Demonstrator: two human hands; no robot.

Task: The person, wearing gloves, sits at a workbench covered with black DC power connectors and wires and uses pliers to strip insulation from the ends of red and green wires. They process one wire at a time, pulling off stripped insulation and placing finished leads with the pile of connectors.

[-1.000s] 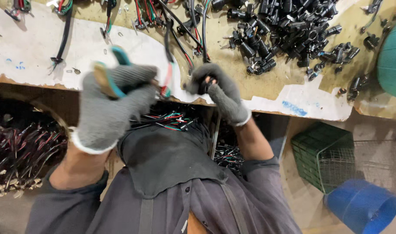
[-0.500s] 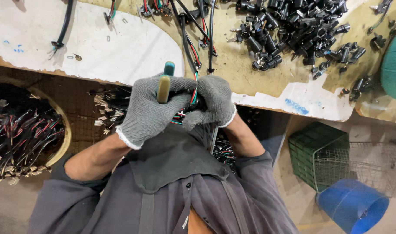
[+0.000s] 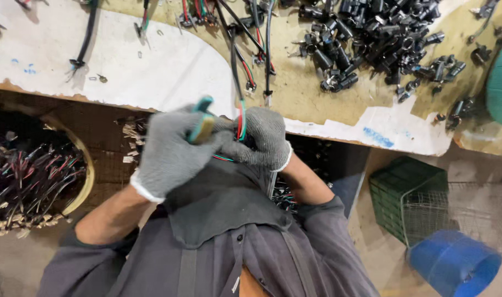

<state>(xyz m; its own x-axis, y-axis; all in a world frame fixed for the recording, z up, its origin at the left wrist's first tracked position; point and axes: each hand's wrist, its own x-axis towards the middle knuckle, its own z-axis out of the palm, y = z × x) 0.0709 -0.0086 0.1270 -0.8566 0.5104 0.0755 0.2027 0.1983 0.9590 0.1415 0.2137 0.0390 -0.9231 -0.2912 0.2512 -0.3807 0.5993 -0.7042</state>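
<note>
Both hands are in grey knit gloves, pressed together right in front of the chest. Left hand [image 3: 171, 146] is curled into a loose fist, a bit motion-blurred, right hand [image 3: 265, 140] clenched against it. Forearms bare, elbows bent outward.

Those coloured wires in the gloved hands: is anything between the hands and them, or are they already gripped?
Nothing visible stands between. The right hand is closed around the coloured wires, and the left hand, holding a teal-handled tool, is pressed up beside it. Only the grey gloves separate skin from wire.
</note>
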